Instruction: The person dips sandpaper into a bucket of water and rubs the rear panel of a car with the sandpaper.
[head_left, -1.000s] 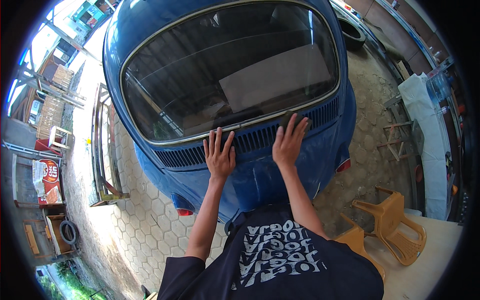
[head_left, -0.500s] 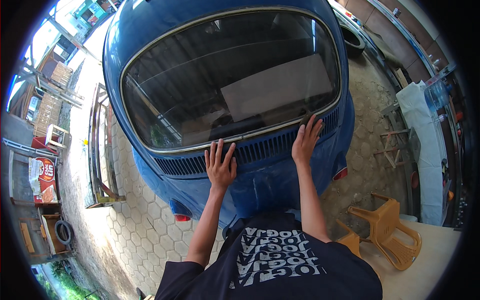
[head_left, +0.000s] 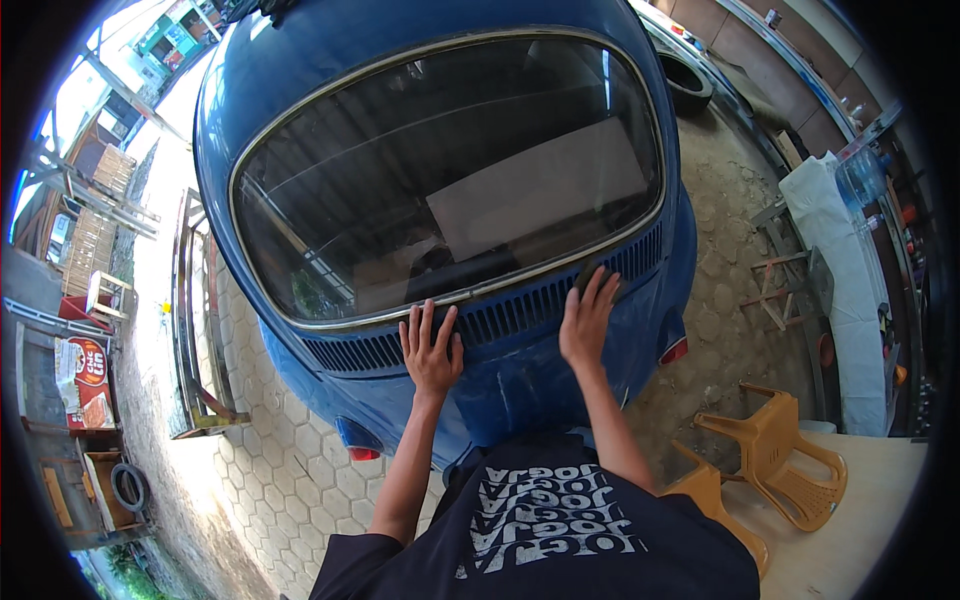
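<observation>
A blue car [head_left: 510, 385] with a rounded back stands right in front of me. Its rear window [head_left: 380, 190] is framed by a metal trim, and a slotted vent grille [head_left: 520, 310] runs below the glass. My left hand [head_left: 432, 352] lies flat on the grille left of the middle, fingers spread, holding nothing. Farther right, my right hand [head_left: 588, 322] presses a small dark pad [head_left: 590, 274] against the body by the grille's upper edge. The fingers cover most of the pad, so its kind is unclear.
Orange-brown plastic chairs [head_left: 775, 460] stand at the lower right beside a pale tabletop [head_left: 850, 510]. A white-covered bench [head_left: 835, 290] is along the right, with a tyre [head_left: 685, 82] beyond the car. To the left is a metal frame [head_left: 190, 320] on hexagonal paving [head_left: 300, 470].
My right hand has slid a little toward me and leftward with the dark pad. My left hand keeps its place on the grille. The whole view has shifted slightly.
</observation>
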